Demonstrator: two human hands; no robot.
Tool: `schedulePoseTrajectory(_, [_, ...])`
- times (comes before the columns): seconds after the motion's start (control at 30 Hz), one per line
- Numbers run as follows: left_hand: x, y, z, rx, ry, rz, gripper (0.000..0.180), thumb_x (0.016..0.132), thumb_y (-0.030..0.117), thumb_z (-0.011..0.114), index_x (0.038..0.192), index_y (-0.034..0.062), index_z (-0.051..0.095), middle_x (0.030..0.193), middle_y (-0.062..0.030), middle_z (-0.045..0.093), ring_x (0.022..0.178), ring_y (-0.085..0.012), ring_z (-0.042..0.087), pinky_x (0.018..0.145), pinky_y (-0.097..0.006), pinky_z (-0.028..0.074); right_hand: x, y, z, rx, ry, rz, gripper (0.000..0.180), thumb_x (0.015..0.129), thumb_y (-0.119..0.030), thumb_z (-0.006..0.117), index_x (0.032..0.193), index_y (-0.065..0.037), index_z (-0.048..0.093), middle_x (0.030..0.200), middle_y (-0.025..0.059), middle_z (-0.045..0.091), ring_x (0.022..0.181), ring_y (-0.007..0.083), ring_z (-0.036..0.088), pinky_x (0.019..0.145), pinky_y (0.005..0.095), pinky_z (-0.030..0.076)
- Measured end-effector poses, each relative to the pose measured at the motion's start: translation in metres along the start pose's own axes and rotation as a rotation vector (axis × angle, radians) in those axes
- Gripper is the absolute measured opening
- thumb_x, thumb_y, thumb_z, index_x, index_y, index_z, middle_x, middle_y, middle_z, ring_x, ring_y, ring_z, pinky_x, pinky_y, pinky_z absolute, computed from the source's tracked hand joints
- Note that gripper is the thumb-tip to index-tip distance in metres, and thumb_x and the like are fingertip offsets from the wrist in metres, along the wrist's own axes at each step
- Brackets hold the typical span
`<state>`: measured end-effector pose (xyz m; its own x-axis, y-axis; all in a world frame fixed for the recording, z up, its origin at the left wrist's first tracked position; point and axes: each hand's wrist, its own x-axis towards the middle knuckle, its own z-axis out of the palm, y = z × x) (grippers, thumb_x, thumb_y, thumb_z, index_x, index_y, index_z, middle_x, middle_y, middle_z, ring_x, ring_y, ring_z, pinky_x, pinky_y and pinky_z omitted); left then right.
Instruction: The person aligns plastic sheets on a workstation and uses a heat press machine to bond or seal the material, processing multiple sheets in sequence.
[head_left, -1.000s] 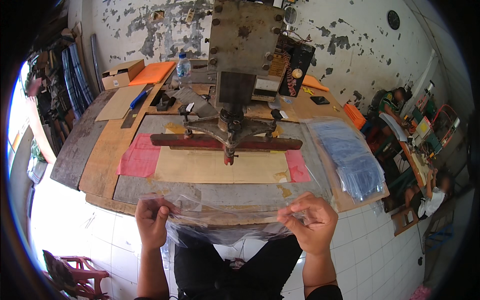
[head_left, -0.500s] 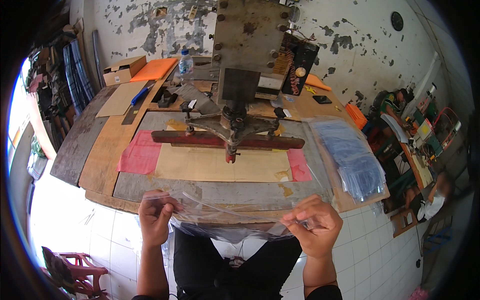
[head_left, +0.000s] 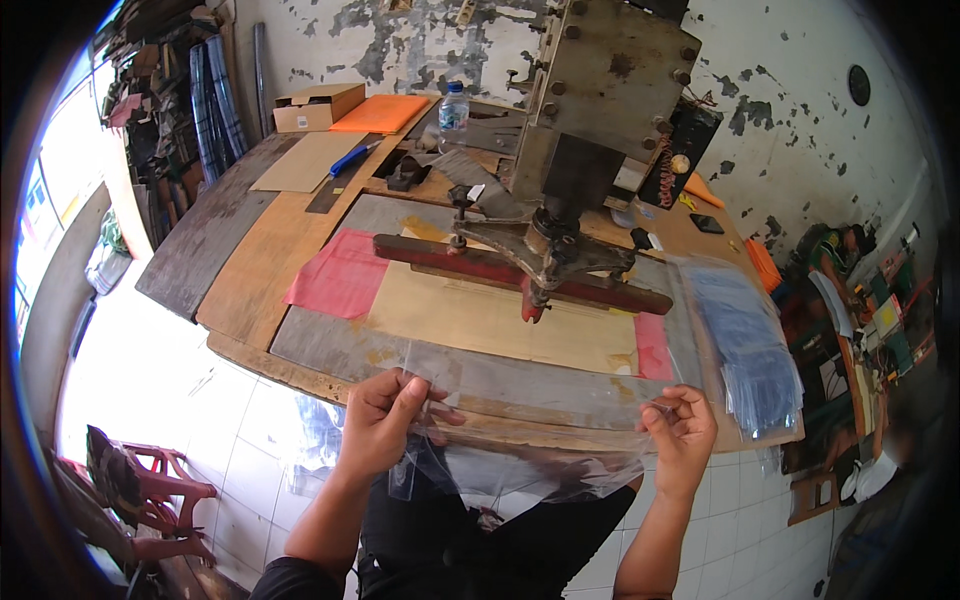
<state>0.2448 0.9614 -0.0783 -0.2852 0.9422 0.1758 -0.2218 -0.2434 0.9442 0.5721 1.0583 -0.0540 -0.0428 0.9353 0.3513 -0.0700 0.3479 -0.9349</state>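
Observation:
A clear plastic sheet (head_left: 530,472) hangs slack between my two hands, in front of the table's near edge and above my lap. My left hand (head_left: 385,418) pinches its left end between thumb and fingers. At the other end, my right hand (head_left: 680,435) grips the sheet's edge with the thumb against curled fingers. Beyond them, a press with a red-edged crossbar (head_left: 520,275) stands over a cream board (head_left: 500,325). Pink sheet material (head_left: 335,275) shows at both ends of that board.
A pile of clear plastic pieces (head_left: 745,345) lies at the table's right side. Behind on the left are a blue cutter (head_left: 352,158), a cardboard box (head_left: 318,108), an orange folder (head_left: 378,113) and a water bottle (head_left: 453,112). Another person (head_left: 835,255) sits far right.
The view has swung left, so the table and press appear further right and tilted. Both hands keep hold of the plastic sheet, which sags a little lower between them.

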Motion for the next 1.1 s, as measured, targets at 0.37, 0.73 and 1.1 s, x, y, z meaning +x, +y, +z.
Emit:
schedulePoseTrajectory(0.37, [0.018,-0.001,-0.004,0.142,-0.050,-0.083,0.033,0.110,0.025,0.055,0.099,-0.0055,0.064,0.080,-0.0096,0.071,0.073,-0.0154,0.072,0.062,-0.027,0.058,0.015,0.031,-0.011,0.060,-0.029,0.138,0.029,0.090,-0.001,0.077,0.114,0.001,0.063,0.094,0.0088,0.070,0.077,0.0146,0.068,0.067,0.0286,0.055])
schedulePoseTrajectory(0.73, [0.058,-0.057,-0.031,0.138,-0.115,-0.075,0.019,0.106,0.016,0.061,0.115,-0.0004,0.063,0.080,0.0037,0.063,0.064,-0.0025,0.050,0.059,-0.022,0.038,0.017,0.102,-0.017,0.081,-0.067,0.154,0.026,0.094,-0.004,0.075,0.117,0.001,0.065,0.095,0.0072,0.071,0.083,0.0148,0.068,0.070,0.0281,0.052])
schedulePoseTrajectory(1.1, [0.050,-0.052,-0.029,0.300,-0.064,-0.083,0.043,0.101,0.010,0.069,0.137,0.0002,0.048,0.081,-0.0007,0.074,0.070,-0.0017,0.052,0.068,-0.019,0.042,0.014,0.101,-0.016,-0.012,0.035,0.116,0.026,0.094,-0.007,0.075,0.116,-0.001,0.063,0.092,0.0080,0.072,0.077,0.0136,0.068,0.061,0.0260,0.049])
